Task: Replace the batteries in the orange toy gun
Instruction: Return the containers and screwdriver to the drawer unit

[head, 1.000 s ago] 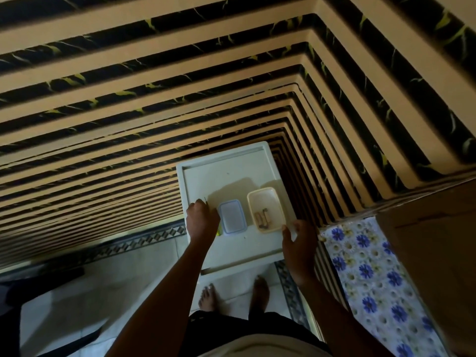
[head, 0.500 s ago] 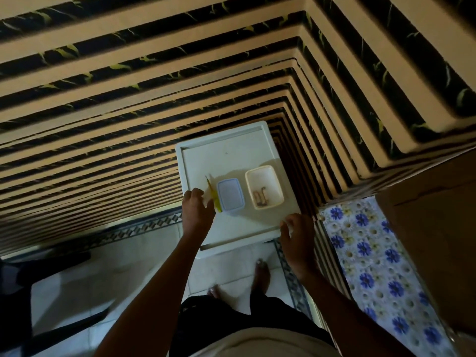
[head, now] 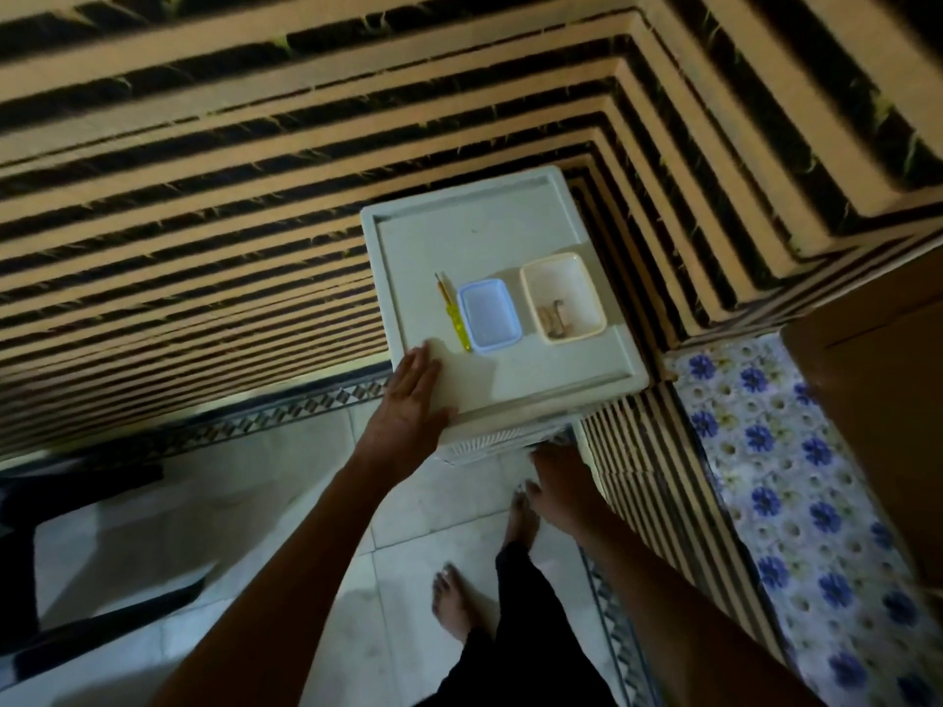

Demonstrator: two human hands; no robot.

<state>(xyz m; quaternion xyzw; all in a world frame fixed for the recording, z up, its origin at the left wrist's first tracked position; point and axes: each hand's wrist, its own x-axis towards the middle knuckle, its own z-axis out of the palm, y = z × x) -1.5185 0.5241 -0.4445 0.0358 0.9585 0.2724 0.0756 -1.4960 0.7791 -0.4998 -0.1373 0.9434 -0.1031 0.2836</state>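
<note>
Striped surround crowds table — left hand on edge.

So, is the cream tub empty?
Not empty: the cream tub holds a few small brownish items; what they are, cannot tell.

Screwdriver, box, tub in row, left to right, on counter. Small parts in tub. Left hand on counter's near-left corner.

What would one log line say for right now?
left hand flat on white table | right hand low at its front, blurred | yellow screwdriver beside blue box | toy gun unseen
</note>
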